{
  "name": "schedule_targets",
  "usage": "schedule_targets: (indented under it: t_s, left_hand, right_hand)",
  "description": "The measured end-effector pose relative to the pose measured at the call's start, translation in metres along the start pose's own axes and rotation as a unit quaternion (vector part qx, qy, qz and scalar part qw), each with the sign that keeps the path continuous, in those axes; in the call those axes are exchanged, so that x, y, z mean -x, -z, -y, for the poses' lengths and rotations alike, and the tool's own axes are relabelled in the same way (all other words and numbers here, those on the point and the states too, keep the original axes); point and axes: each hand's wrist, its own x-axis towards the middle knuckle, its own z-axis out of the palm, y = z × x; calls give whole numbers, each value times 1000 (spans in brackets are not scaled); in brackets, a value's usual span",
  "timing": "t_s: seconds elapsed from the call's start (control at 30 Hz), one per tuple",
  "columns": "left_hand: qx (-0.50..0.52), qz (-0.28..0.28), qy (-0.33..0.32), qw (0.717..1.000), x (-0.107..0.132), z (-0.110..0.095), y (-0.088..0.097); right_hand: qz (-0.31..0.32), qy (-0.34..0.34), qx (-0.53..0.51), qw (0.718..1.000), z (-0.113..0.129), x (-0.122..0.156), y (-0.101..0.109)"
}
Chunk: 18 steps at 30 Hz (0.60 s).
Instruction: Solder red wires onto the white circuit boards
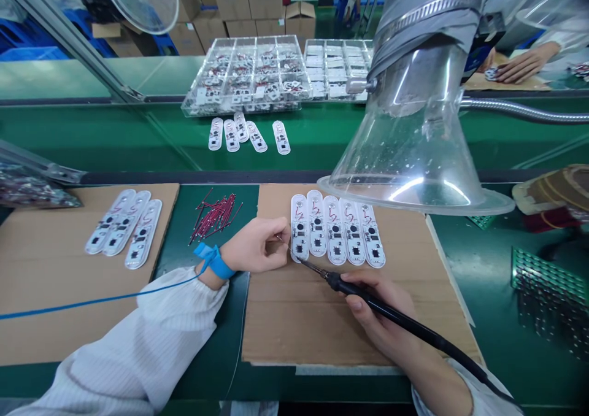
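Observation:
My right hand [386, 312] grips a black soldering iron [368, 299] like a pen. Its metal tip meets the lower end of the leftmost white circuit board [300, 226]. My left hand [263, 244], with a blue wrist strap [215, 261], is pinched closed beside that board. A thin wire [278, 237] shows between its fingers; whether it is solder or a lead I cannot tell. Several more long, rounded white boards [335, 229] stand side by side to the right, each with a small red wire on top. The cardboard sheet [294, 324] lies under them.
Red wires [216, 216] lie in a pile behind my left wrist. Three boards [124, 226] rest on the left cardboard. A clear fume hood [414, 152] overhangs the work. Loose boards [239, 130] and compartment trays [251, 72] stand behind. A co-worker's hand [524, 66] is at upper right.

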Motion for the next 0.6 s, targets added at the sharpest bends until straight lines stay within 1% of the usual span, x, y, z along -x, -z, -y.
schedule_targets:
  t_s: [0.13,0.2,0.23,0.27,0.3,0.33,0.37,0.4,0.43,0.47,0.5,0.53,0.57,0.6]
  left_hand:
    - [2,1,-11,1000,0,-1,0]
    - [-3,-25,-14,1000,1,-3,0]
    - [-10,-55,-11,998,1,-3,1]
    - [-21,-98,-3,995,1,-3,5]
    - [-37,-155,12,987,1,-1,11]
    - [-56,-220,32,973,-1,1,21]
    - [-76,-285,55,954,-4,6,35]
    - [-100,-346,78,929,-8,11,54]
    - [-130,-400,103,902,-14,17,78]
    - [-167,-433,127,877,-21,23,106]
    - [-222,-464,155,843,-30,29,134]
    - [-291,-480,202,803,-38,35,162]
    - [-354,-456,277,768,-47,41,187]
    - [-397,-375,375,749,-56,48,206]
  right_hand:
    - [1,3,4,1000,1,-1,0]
    - [-3,-2,-15,1000,-2,3,0]
    - [-13,-8,-26,1000,-5,6,0]
    - [-30,-15,-34,999,-8,10,-1]
    - [-49,-24,-37,998,-11,15,-1]
    - [-72,-30,-37,996,-15,18,-1]
    - [-90,-32,-33,995,-18,21,-2]
    - [-104,-32,-28,994,-21,23,-2]
    - [-113,-28,-27,993,-23,24,-3]
    - [-117,-26,-28,992,-25,23,-3]
    - [-118,-24,-31,992,-27,22,-4]
    - [-118,-22,-35,992,-27,21,-4]
    - [-120,-22,-41,992,-28,20,-4]
    - [-123,-22,-47,991,-29,19,-3]
